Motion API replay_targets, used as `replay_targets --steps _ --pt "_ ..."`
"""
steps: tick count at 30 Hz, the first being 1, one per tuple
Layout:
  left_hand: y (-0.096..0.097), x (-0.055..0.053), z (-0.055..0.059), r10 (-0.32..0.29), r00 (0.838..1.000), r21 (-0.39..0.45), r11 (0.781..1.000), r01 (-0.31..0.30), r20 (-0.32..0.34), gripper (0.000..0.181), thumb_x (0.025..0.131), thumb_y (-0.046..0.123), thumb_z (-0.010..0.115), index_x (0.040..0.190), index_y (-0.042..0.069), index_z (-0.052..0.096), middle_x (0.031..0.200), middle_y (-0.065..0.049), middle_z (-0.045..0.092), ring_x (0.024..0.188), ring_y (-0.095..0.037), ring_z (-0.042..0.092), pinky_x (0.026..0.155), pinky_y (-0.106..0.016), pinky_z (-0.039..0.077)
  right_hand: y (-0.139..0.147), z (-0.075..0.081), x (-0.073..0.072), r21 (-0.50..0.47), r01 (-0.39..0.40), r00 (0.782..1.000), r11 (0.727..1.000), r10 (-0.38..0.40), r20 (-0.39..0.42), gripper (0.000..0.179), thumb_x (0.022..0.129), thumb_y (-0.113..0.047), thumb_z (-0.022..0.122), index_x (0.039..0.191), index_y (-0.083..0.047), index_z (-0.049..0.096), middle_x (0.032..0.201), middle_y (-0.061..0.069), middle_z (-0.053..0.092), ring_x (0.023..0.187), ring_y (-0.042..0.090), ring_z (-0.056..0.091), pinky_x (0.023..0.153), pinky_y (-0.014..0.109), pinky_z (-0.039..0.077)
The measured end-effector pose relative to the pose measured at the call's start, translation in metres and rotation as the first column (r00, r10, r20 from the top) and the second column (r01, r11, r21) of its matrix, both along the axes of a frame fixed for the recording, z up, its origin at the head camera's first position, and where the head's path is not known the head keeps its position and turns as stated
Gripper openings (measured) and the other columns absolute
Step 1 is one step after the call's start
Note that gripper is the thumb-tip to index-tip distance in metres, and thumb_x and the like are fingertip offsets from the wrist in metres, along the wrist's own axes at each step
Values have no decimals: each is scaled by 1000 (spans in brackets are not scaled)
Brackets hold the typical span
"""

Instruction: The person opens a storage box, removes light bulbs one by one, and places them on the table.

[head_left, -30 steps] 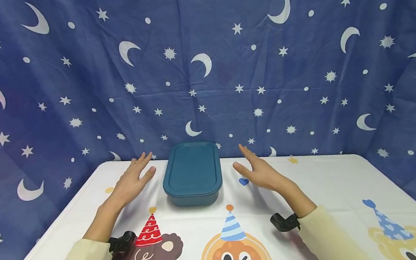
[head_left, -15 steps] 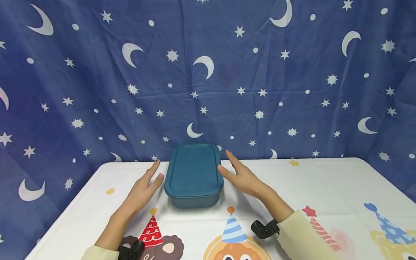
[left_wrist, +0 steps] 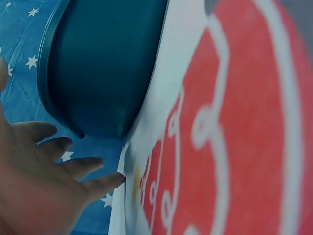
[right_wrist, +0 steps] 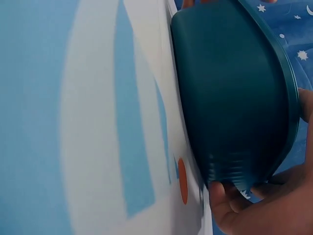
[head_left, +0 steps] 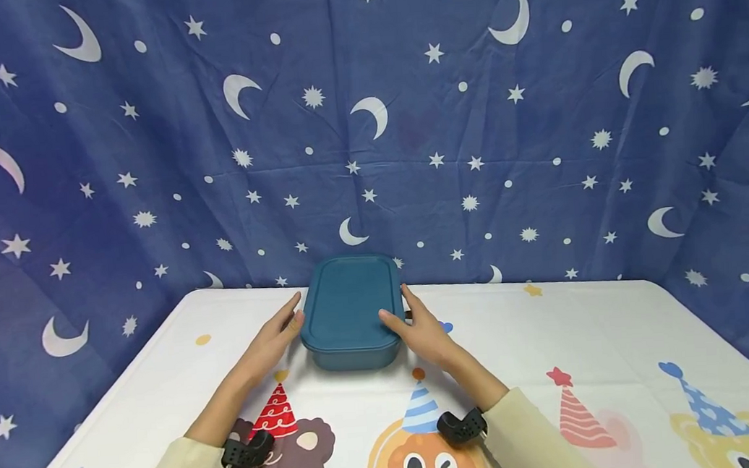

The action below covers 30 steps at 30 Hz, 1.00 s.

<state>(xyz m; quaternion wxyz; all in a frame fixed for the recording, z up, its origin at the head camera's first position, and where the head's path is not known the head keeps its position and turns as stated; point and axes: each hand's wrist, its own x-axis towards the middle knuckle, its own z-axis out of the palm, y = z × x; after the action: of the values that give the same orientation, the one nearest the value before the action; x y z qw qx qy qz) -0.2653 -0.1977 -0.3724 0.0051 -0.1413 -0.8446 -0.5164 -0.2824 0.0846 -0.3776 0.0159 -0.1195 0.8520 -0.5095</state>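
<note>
Box (head_left: 351, 297) flanked, long axis running away; right edge gripped by right hand (head_left: 425, 332); left hand (head_left: 273, 344) held just beside, fingers loosely extended, empty.

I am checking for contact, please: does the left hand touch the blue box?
Apart. The left wrist view shows it: starry cloth is visible between the left hand and the blue box.

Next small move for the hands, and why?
Probably ease the left hand inward until its fingers meet the blue box: the left wrist view shows a gap there, while the right hand has its thumb over the right edge of the lid. Contact on both sides should steady it.
</note>
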Motion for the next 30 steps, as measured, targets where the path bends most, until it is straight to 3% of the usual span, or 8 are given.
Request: replay_targets --steps 5,15,22,30 --pt "4 1 -5 -21 999 28 999 20 30 65 102 37 44 154 11 15 157 -19 15 141 -40 15 112 -53 14 -3 -1 2 -25 -12 1000 1000 12 4 93 89 -55 60 155 -14 10 155 14 22 139 34 27 106 54 30" --pt "6 -2 -9 -82 996 161 984 74 45 75 97 28 57 154 12 12 159 -12 10 144 -31 9 114 -47 12 -4 -1 6 -54 -33 999 998 31 -29 86 93 -38 60 154 -12 6 159 7 6 143 30 11 112 48 20" --pt "7 -2 -10 -84 994 174 982 72 64 77 96 32 59 154 16 11 159 -6 8 144 -25 8 114 -42 12 -4 -2 6 -29 -25 999 999 24 -47 84 93 -33 59 154 -12 6 159 7 6 144 25 6 114 47 13" --pt "7 0 -9 -43 998 135 990 35 56 78 94 35 62 154 18 15 159 -4 10 144 -27 5 114 -46 9 -6 -2 6 -38 -20 998 999 18 -58 84 92 -32 60 153 -7 9 159 11 6 144 26 4 114 48 11"
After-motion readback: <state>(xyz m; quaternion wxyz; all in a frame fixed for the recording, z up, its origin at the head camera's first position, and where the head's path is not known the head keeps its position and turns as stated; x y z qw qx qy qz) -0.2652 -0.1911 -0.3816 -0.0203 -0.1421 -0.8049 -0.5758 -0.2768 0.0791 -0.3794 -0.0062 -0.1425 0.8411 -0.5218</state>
